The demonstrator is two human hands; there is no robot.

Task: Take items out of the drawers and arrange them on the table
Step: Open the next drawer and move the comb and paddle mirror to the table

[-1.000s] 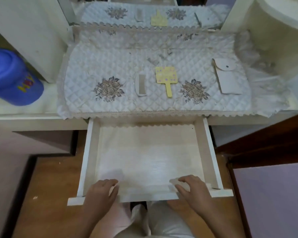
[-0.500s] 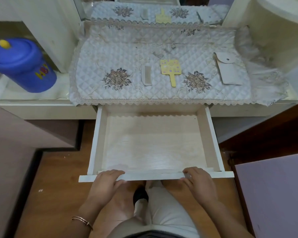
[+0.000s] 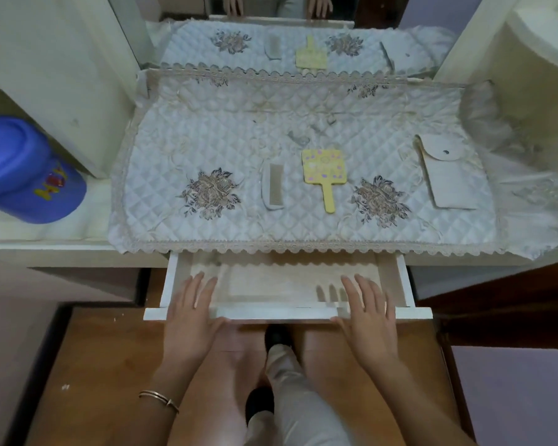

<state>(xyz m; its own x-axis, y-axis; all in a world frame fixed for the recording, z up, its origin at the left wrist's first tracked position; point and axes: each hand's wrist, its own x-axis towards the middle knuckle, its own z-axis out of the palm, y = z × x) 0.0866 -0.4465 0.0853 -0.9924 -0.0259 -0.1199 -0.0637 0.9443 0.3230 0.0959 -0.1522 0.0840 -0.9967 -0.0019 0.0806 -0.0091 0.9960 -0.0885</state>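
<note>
The white drawer under the table stands partly out, and the part of its inside that shows holds nothing. My left hand lies flat over the drawer's front edge at the left, fingers spread. My right hand lies flat over the same edge at the right, fingers apart. On the quilted white cloth covering the table rest a white comb, a yellow hand mirror with its handle toward me, and a white snap pouch at the right.
A blue plastic container sits on the lower shelf at the left. White cabinet walls flank the table on both sides. A mirror at the back reflects the cloth and items. Wooden floor lies below.
The drawer has slid most of the way in toward the table. Both hands went from gripping its front edge to lying flat with fingers extended.
</note>
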